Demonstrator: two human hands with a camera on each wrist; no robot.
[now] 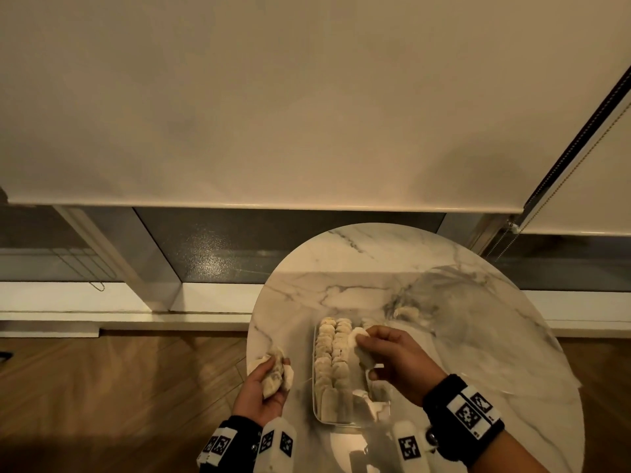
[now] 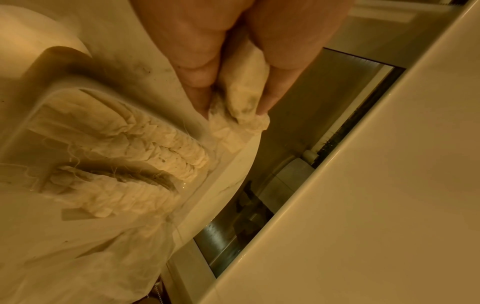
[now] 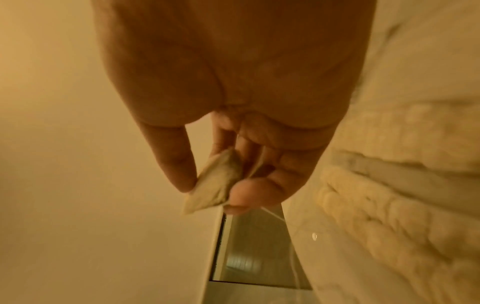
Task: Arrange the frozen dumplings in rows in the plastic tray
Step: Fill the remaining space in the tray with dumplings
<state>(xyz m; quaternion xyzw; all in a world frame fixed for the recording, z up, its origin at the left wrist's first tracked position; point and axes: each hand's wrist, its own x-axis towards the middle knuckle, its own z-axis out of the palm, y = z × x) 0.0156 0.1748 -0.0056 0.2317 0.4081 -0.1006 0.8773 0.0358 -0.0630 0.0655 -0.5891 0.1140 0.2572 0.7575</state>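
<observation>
Pale dough dumplings [image 1: 333, 356] are seen standing on edge in two full rows inside the clear plastic tray [image 1: 316, 409], both rows running along the tray's long axis, away from the person. A third row, on the tray's right side, is only partly filled: a few pieces are visible at its far end, and the near stretch is open.

One dumpling [image 1: 361, 349] is pinched in the right hand [image 1: 392, 363], thumb on one face and fingers curled on the other, as confirmed in the right wrist view [image 3: 215, 185]. It is held directly above the third row, touching or just beside the second row; contact cannot be settled from these views. Its long axis is judged roughly parallel to the rows, so a turn would be needed for it to stand crosswise like its neighbours.

Several more dumplings [image 1: 275, 372] are gripped as a bunch in the left hand [image 1: 263, 390], fingers curled round them, at the table's left edge and well apart from the tray. The gap to be filled lies below and slightly nearer than the right hand, which is much the nearer of the two.

Beneath the tray a round marble table [image 1: 392, 268] is noted, with a crumpled transparent bag [image 1: 478, 336] lying to the right, one further dumpling [image 1: 406, 312] visible inside it.
</observation>
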